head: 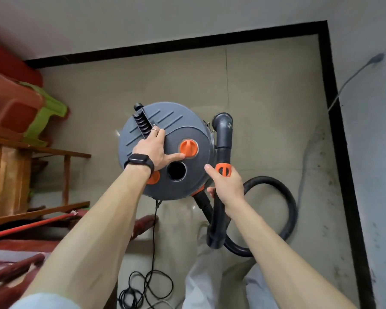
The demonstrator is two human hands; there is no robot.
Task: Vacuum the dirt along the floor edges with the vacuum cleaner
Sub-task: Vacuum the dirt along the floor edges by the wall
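While left hand (152, 150) grips vacuum (143, 121), right (227, 188) grips tube (223, 139).

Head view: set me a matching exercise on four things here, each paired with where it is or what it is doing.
Things:
1. left hand
2. right hand
3. black power cord
4. green stool

Places or states:
A. loosely coiled on the floor
B. on the grey vacuum lid, thumb by an orange knob
C. nested with a red stool at the left
D. grips the black hose handle below its orange collar

Pairs: 1-B; 2-D; 3-A; 4-C
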